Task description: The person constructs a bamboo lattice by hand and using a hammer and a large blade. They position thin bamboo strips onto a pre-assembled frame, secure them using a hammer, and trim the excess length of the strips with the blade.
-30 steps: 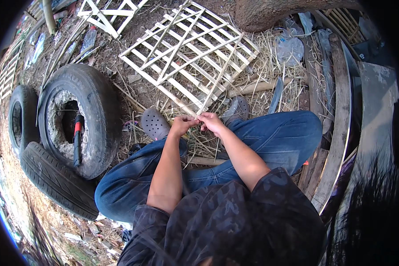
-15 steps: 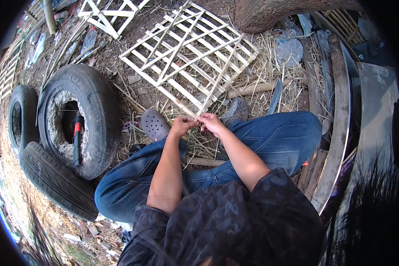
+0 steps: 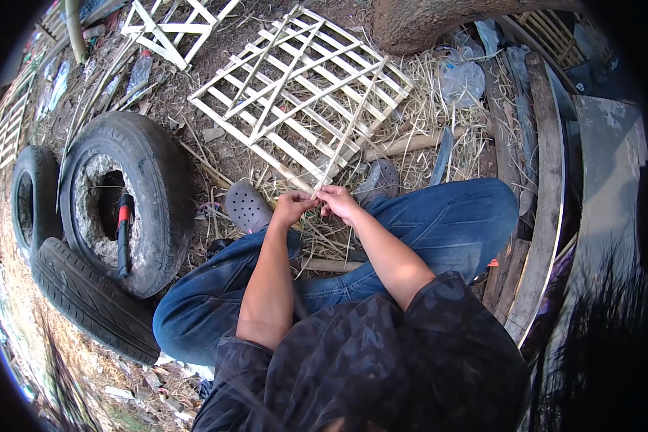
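Note:
A pale lattice panel of split bamboo strips (image 3: 288, 93) lies on the ground in front of me, its near corner reaching my fingers. At that corner my left hand (image 3: 293, 207) is closed, the fingertips pinching the end of the panel. My right hand (image 3: 338, 202) pinches the same corner from the other side, where a thin diagonal strip (image 3: 349, 137) meets the edge strip. Both hands nearly touch. Whatever finer piece may be between the fingertips is too small to make out.
Old tires (image 3: 158, 194) stand and lie at the left, one filled with concrete and holding a black-and-red handle (image 3: 124, 223). Straw and a bamboo pole (image 3: 414, 144) lie beyond my right foot. Wooden planks (image 3: 551, 180) run along the right. Another lattice piece (image 3: 173, 36) lies at the far left.
My hands stay at the panel's corner with only slight finger movement. The whole view has shifted a little, so the panel and tires appear slightly displaced.

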Demonstrator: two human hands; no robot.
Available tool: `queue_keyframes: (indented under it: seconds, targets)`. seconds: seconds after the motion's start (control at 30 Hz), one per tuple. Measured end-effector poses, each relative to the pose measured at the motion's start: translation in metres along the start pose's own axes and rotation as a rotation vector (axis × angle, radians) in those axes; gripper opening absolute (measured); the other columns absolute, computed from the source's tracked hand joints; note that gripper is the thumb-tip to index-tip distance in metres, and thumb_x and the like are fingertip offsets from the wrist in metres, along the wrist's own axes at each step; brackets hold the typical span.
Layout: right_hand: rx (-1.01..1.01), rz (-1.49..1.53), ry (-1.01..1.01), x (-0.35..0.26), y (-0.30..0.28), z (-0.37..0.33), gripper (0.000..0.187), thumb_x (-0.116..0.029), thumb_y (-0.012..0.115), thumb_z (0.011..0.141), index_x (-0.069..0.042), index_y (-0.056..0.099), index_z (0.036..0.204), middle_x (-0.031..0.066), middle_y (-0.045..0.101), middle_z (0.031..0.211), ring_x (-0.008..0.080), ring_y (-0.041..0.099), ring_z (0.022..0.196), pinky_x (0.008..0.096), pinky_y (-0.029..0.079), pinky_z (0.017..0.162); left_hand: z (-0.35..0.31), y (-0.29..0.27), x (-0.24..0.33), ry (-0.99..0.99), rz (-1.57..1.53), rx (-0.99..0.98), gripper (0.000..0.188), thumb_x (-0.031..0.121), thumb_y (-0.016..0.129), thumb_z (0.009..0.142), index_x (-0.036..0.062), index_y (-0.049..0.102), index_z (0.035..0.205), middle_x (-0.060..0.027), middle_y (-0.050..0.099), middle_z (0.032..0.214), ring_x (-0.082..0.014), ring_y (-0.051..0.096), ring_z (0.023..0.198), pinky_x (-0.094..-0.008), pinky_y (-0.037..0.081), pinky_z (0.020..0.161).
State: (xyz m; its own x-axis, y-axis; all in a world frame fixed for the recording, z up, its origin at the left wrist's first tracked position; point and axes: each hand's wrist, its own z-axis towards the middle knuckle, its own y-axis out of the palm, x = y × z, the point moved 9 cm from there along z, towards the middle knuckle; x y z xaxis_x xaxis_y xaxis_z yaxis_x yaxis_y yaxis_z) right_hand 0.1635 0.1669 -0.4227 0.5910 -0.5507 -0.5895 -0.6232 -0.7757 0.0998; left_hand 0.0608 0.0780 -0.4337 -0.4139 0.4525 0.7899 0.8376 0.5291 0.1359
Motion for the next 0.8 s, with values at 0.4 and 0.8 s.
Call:
queue_keyframes:
  seconds: [0.4,0.8]
  targets:
    - [-0.047,0.037,-0.006,0.002,0.004,0.002,0.02,-0.02,0.056,0.094,-0.005,0.061,0.107,0.0047,0.066,0.088,0.0096,0.06,0.057,0.0237,0.051,0.052,-0.002,0.0,0.003,0.029,-0.041,-0.009,0.015,0.001,0.074,0.075,-0.0055,0.066,0.086,-0.0081,0.068,0.081,-0.0135,0.064,0.074,-0.0258,0.052,0.07]
    - [-0.012,0.048,0.007,0.003,0.0,0.0,0.022,-0.021,0.057,0.093,-0.003,0.061,0.106,0.0051,0.066,0.086,0.0096,0.059,0.056,0.0231,0.05,0.051,-0.005,0.009,0.009,-0.01,-0.038,-0.062,0.019,0.004,0.072,0.079,-0.0062,0.064,0.092,-0.0085,0.068,0.086,-0.015,0.065,0.079,-0.0271,0.052,0.076]
